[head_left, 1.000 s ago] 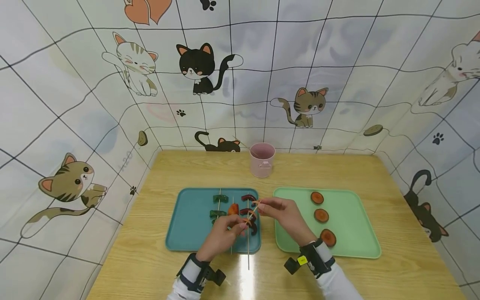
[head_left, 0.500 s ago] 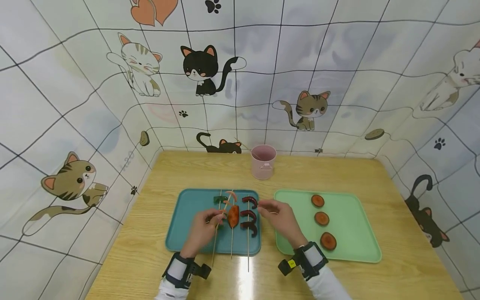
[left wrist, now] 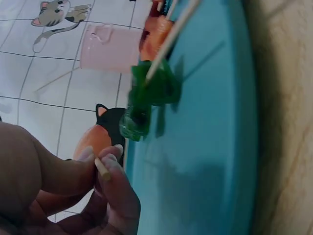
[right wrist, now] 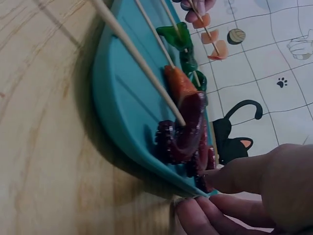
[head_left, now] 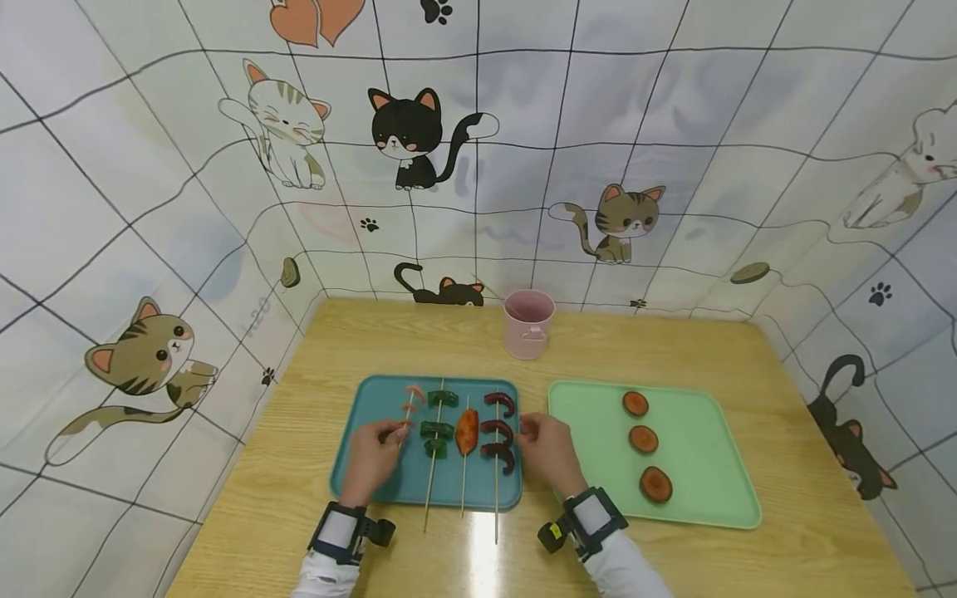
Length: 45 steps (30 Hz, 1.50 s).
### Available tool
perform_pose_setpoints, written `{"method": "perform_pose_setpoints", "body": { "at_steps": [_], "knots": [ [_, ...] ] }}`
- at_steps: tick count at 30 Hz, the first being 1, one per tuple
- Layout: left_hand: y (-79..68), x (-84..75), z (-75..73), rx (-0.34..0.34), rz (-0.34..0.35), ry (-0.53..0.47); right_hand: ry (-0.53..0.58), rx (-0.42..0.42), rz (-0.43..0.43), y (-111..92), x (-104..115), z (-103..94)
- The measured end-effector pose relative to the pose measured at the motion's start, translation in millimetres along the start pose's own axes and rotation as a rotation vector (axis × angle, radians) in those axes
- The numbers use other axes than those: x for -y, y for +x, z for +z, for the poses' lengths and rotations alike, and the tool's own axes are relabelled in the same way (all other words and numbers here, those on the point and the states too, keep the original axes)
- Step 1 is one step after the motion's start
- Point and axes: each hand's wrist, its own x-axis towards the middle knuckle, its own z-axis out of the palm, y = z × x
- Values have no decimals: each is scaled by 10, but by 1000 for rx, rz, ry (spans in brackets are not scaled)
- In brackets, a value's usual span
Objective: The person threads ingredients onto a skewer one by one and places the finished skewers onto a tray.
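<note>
In the head view, my left hand (head_left: 371, 457) pinches a skewer (left wrist: 102, 169) threaded with curved orange, shrimp-like pieces (right wrist: 210, 35), held over the left part of the blue tray (head_left: 392, 490). Right of it on the tray lie a skewer with green pepper pieces (head_left: 437, 429), one with an orange-brown piece (head_left: 467, 432), and one with dark red octopus tentacles (head_left: 498, 428). My right hand (head_left: 549, 448) is at the tray's right edge. Its thumb lies over the rim beside the tentacles and its fingers sit outside, gripping the rim.
To the right is a green tray (head_left: 710, 465) with several round brown slices, one of them a larger slice (head_left: 655, 484) at the front. A pink cup (head_left: 527, 328) stands behind the trays, a thin stick leaning out. Cat-print cloth (head_left: 508, 166) walls the wooden table.
My left hand has carried the shrimp skewer from over the tentacles leftward to the tray's left part. My right hand has let go of the skewer and lowered to the tray's right rim.
</note>
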Motion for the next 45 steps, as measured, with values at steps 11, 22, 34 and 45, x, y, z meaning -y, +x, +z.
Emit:
{"method": "perform_pose_setpoints", "body": {
  "at_steps": [11, 22, 34, 45],
  "knots": [
    [-18, 153, 80, -19, -38, 92, -19, -27, 20, 1, -41, 96],
    [-30, 123, 41, -38, -75, 130, -44, -28, 19, 19, -23, 109],
    [-32, 110, 9, -54, -48, 146, -60, -36, -3, 21, -37, 104],
    [-11, 148, -25, -25, -71, 154, -29, 3, 7, 21, -57, 67]
  ]
}}
